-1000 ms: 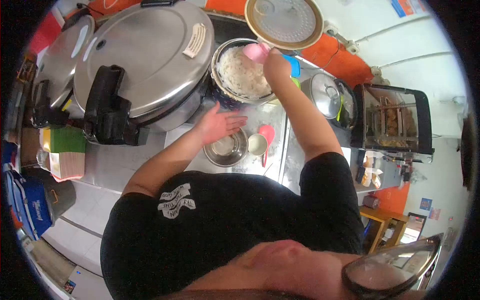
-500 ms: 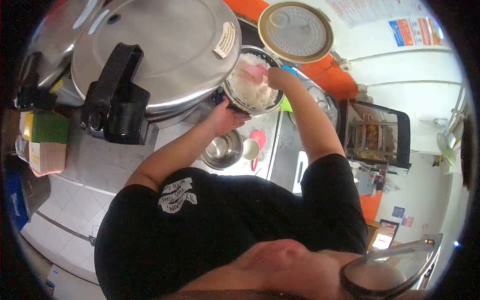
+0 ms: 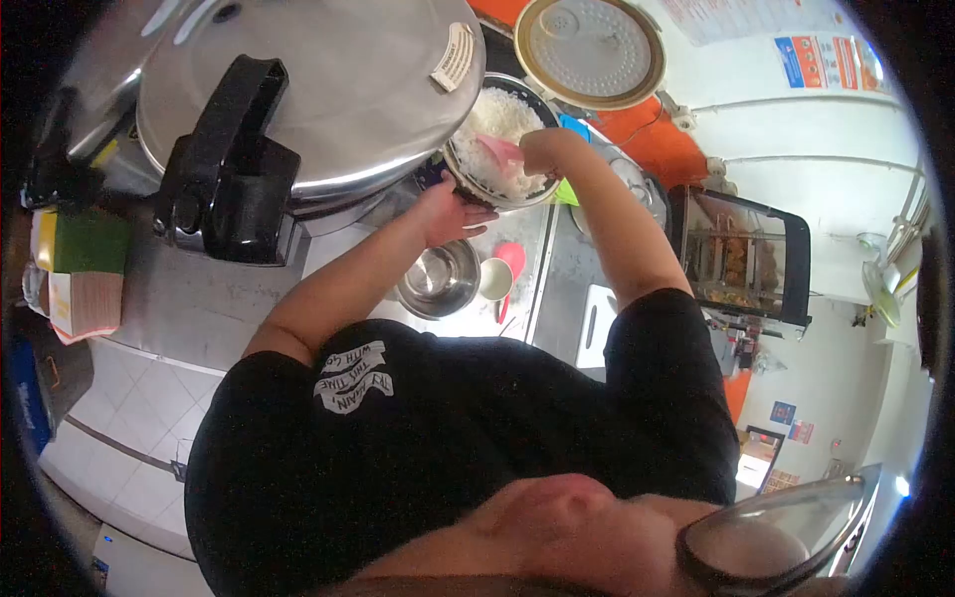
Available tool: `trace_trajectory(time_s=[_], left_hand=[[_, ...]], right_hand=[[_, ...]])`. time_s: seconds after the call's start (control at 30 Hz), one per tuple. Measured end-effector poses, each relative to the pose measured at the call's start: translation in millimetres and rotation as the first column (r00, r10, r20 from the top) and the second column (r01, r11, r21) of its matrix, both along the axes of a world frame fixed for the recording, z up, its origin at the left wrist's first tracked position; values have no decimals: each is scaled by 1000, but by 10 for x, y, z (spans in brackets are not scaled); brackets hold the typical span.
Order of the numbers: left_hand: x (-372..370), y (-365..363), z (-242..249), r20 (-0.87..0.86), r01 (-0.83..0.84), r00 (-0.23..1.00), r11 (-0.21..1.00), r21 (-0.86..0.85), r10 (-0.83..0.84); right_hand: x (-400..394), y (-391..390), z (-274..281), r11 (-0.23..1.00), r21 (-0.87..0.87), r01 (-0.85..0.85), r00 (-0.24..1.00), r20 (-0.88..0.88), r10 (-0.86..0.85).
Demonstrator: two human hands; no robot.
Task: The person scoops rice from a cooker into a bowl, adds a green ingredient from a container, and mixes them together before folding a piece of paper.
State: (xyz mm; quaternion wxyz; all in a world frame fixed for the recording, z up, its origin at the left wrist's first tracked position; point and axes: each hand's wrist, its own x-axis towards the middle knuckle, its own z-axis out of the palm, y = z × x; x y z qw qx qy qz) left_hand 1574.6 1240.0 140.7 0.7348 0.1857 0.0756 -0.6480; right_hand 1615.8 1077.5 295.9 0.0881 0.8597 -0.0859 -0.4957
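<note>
In the head view, white rice point(image 3: 509, 114) fills the dark-rimmed pot of a rice cooker point(image 3: 548, 191) at the upper middle. My right hand point(image 3: 542, 152) is closed on a pink rice paddle point(image 3: 497, 151), whose blade is in the rice. My left hand point(image 3: 450, 214), fingers stretched out, rests against the near outer side of the cooker. The cooker's round lid point(image 3: 589, 52) stands raised behind the pot. Just below my left hand sit a steel bowl point(image 3: 439, 280), a pale cup point(image 3: 494, 280) and a pink-red utensil point(image 3: 510, 261).
A big steel pressure cooker point(image 3: 348, 90) with a black handle point(image 3: 234, 149) crowds the left of the cooker. At the right are a white cutting board point(image 3: 596, 328) and a glass food display case point(image 3: 741, 254). A carton point(image 3: 85, 298) stands at far left.
The pink paddle has shifted toward the near side of the pot, and its blade is lower in the rice. My left hand stays at the cooker's side. The view has tilted slightly.
</note>
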Motion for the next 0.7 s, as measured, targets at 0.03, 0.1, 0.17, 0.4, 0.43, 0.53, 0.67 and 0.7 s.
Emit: trace_trajectory(time_s=[0.03,0.1,0.17,0.4,0.43,0.53,0.67,0.7], left_hand=[[9,4,-34,9,-5,1000,1000,2,5],[29,3,-124,-5,41,999,999,-36,-41],[56,44,-48,22,58,998,998,-38,-58],[77,64,-66,6,85,996,995,-52,-84],[89,63,-84,10,74,997,996,-58,-73],[92,116,-170,9,93,996,993,-75,-92],[68,423,-290,112,161,982,984,-78,-152],[29,574,-310,179,177,972,975,-138,-151]], right_hand=[[36,-92,-63,1000,2,-5,1000,9,5],[5,-358,-339,941,-67,-333,921,191,339],[-36,-380,-654,941,-190,-281,892,310,329],[109,-428,-415,970,-96,-225,972,-95,216],[170,-433,-367,966,-103,-235,970,-93,226],[275,-481,-319,996,-84,-8,964,-266,-15],[194,-578,-239,992,-37,123,963,-238,-128],[175,-582,-197,974,-45,221,945,-236,-225]])
